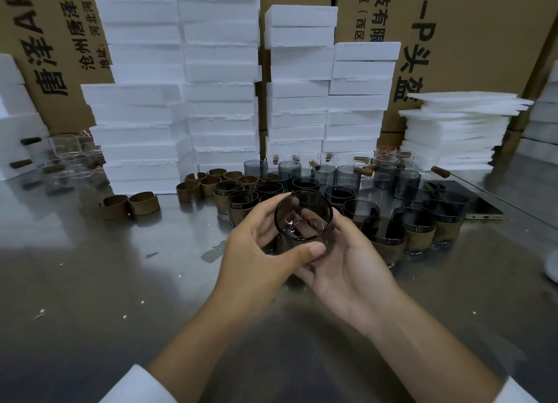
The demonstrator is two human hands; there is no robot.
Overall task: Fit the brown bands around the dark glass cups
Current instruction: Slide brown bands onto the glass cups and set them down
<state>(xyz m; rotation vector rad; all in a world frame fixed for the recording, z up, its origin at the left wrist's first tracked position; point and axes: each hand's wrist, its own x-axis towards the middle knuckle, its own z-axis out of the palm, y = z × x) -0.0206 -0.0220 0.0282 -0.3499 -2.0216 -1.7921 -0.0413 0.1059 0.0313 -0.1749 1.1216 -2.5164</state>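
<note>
Cup (303, 218) of dark glass is held above the metal table (90, 282), tipped so its open mouth faces the camera. The left hand (256, 251) grips it, thumb (311, 249) pressed across the near side and the other fingers wrapped round the far side, showing through the glass. The right hand (350, 266) cradles it from below and the right, fingers curled round its lower part. The hands hide that lower part, so I cannot tell whether a band is on it.

Just behind and to the right stand dark cups already wearing brown bands (386, 236). Behind them are bare dark cups (347, 176). Loose brown bands (211, 185) are clustered to the left of these, and two more bands (129, 205) lie apart, further left. Clear glasses (66, 155) are at the far left. Stacks of white foam blocks (220, 85) rise behind, with thin foam sheets (453, 131) piled at the right and printed cardboard boxes (468, 40) at the back.
</note>
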